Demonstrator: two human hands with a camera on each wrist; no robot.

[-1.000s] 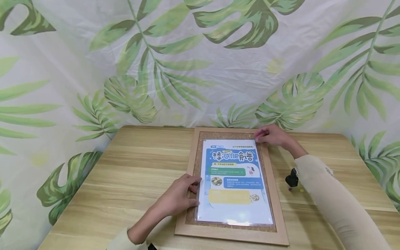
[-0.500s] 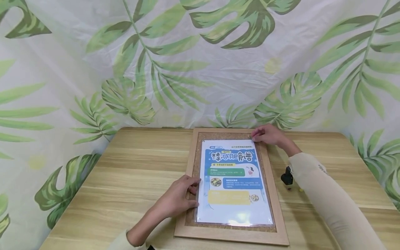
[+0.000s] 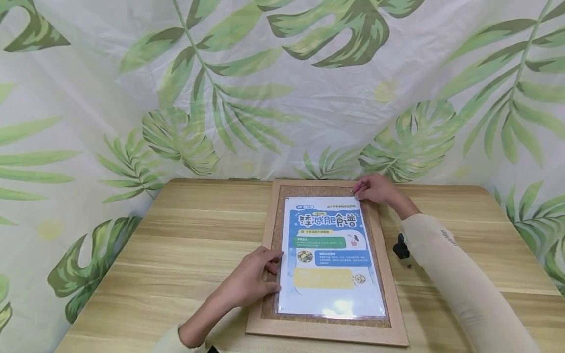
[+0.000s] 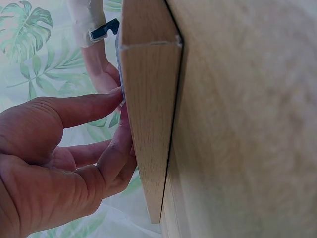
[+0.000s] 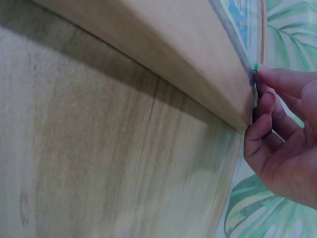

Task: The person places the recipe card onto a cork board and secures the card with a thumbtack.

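Observation:
A laminated poster [image 3: 328, 299] with Chinese lettering lies on a wood-framed cork board [image 3: 326, 333]. At the poster's left edge, my left hand [image 3: 247, 277] touches it with thumb and fingertips. The left wrist view shows this hand [image 4: 64, 153] beside the frame's side, its thumb extended to the sheet's edge. My right hand [image 3: 377, 189] is at the poster's top right corner. In the right wrist view, its thumb and forefinger pinch a small green-headed pushpin [image 5: 256, 67]; the pin's point is hidden. Its other fingers curl beside the frame.
The board lies on a wooden table [image 3: 198, 235]. Right of it, a small dark pin-like thing [image 3: 409, 266] lies near the black camera mount [image 3: 401, 248] on my right wrist. A leaf-patterned curtain [image 3: 265, 98] hangs behind the table.
My right hand has shifted slightly left along the top right corner of the poster. The left hand stays at the left edge, and the poster and board look unmoved.

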